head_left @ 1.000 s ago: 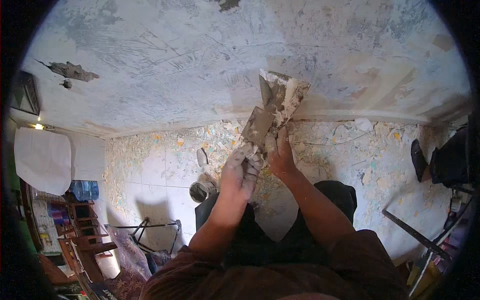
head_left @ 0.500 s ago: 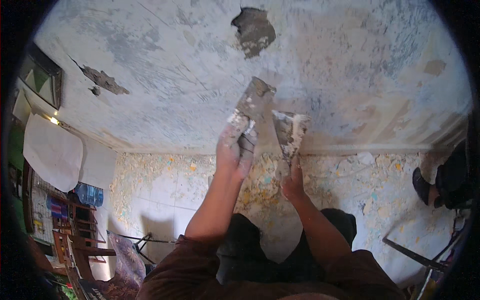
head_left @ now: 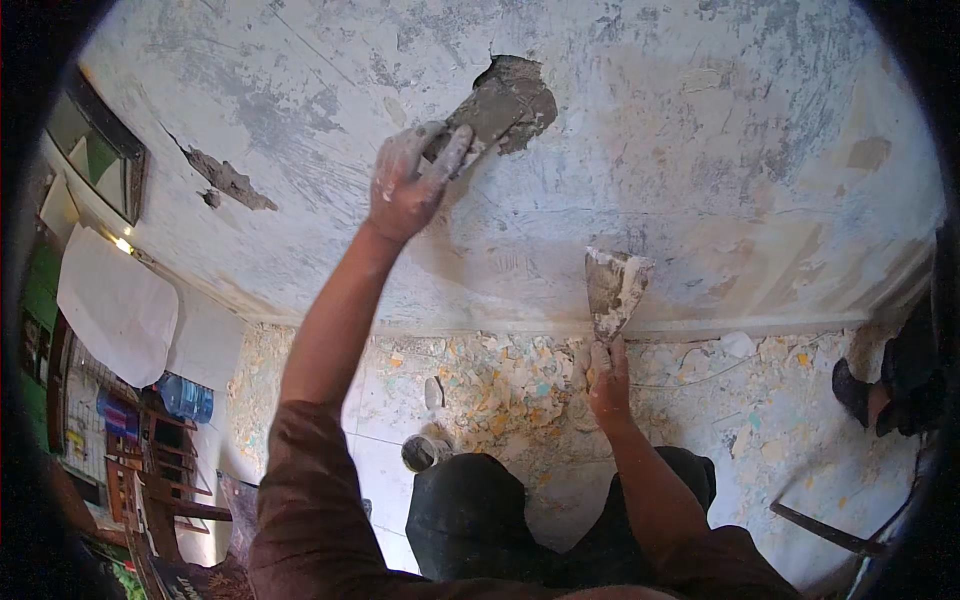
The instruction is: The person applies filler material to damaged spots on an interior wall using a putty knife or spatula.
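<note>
My left hand point(head_left: 408, 190) is closed on a flat, grey-smeared plastering blade point(head_left: 490, 108). That blade lies over the lower left part of a dark, ragged hole point(head_left: 535, 118) in the patchy wall point(head_left: 330, 160). Lower down, my right hand point(head_left: 608, 385) grips the handle of a putty knife point(head_left: 612, 288). Its triangular blade points up and carries white and grey filler; it is apart from the hole. Between my left knee and the rubble stands a small tub point(head_left: 420, 453) with grey residue on it.
Paint chips and rubble point(head_left: 500, 390) cover the floor along the wall's foot. Another person's dark shoe point(head_left: 851, 392) is at the right. To the left are a wooden chair point(head_left: 165, 470), a blue water bottle point(head_left: 185, 397) and another broken patch point(head_left: 230, 180) in the wall.
My left hand has gone up and left, carrying the blade from in front of the lower wall onto the hole. My right hand has shifted slightly right and down, and the tub has come into view.
</note>
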Available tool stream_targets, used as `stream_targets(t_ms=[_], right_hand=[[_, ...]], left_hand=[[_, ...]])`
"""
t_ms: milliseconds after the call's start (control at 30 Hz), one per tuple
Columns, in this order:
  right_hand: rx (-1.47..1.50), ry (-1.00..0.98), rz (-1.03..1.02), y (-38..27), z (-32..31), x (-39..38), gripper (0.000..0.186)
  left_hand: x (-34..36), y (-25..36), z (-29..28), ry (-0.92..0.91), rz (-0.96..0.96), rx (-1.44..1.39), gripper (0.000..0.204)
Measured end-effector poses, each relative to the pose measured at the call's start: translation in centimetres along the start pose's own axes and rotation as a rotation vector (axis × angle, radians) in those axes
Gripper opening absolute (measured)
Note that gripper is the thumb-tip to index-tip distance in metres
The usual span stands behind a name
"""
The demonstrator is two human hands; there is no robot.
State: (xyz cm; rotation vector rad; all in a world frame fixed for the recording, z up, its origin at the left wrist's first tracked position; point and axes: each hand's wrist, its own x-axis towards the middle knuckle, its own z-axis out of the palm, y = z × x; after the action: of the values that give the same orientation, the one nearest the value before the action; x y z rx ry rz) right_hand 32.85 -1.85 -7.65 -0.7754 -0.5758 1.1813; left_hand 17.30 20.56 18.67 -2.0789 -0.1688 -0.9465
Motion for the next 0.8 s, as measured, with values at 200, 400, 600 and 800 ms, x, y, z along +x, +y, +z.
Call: stream_targets(t_ms=[200,400,600,800], right_hand=[[-0.31,0.051,-0.134,1.0,-0.8,0.0,0.013],[-0.18,-0.042,0.005,4.6,-4.3,-0.2,0.026],[-0.162,0.0,-0.027,2.6,-0.6,0.3,0.014],[-0.528,0.063,-0.306,4.3,-2.6,0.5,0.026]], left_hand=[[-1.1,-3.5,-2.3,-0.143,0.108,0.033,0.047],[-2.4,-4.8,-5.6,-0.153,0.037,0.084,0.042],[3.4,0.6,-2.7,-0.078,0.256,-0.13,0.043],[2.8,-3.7,-2.0,-0.134,0.261,0.001,0.045]])
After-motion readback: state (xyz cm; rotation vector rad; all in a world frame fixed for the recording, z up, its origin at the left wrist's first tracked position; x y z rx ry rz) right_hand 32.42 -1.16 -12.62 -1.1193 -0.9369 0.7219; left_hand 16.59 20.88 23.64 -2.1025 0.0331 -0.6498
